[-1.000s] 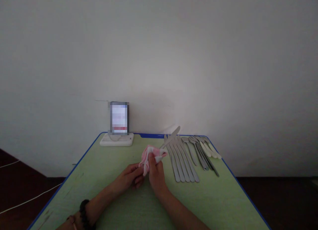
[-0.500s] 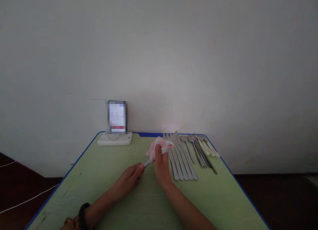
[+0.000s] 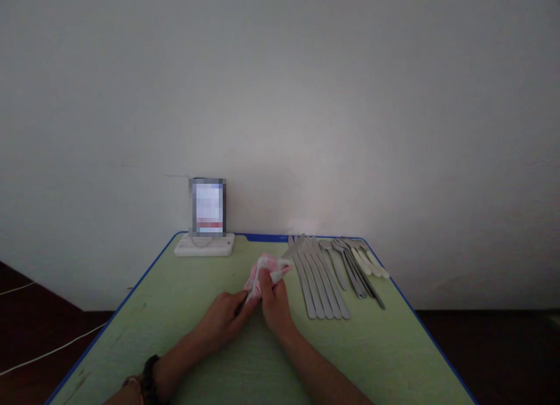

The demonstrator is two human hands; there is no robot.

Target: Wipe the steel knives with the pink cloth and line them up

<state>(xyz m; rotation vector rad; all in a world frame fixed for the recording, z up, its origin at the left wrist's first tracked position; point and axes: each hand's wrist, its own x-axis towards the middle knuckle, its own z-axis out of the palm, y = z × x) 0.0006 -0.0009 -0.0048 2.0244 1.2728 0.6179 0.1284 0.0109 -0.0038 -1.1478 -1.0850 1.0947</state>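
My left hand (image 3: 224, 316) is closed around the handle end of a table knife (image 3: 294, 247), whose blade sticks out beyond the cloth toward the far right. A pink and white cloth (image 3: 268, 269) is wrapped round the middle of that knife. My right hand (image 3: 275, 306) grips the cloth, thumb on top, close beside the left hand's fingers. Just to the right lies a row of several table knives (image 3: 321, 288), side by side with handles toward me. The held blade's tip overlaps the far end of this row in view.
Right of the knives lie a spoon (image 3: 335, 265), a bunch of dark metal cutlery (image 3: 354, 273) and several white-handled pieces (image 3: 370, 262). A phone (image 3: 209, 206) with a blurred screen stands on a white base (image 3: 205, 245) at the back left. The green table (image 3: 175, 300) has a blue edge, against a wall.
My right hand has slid the cloth down the knife toward my left hand, baring the blade. The cutlery on the table has stayed in place.
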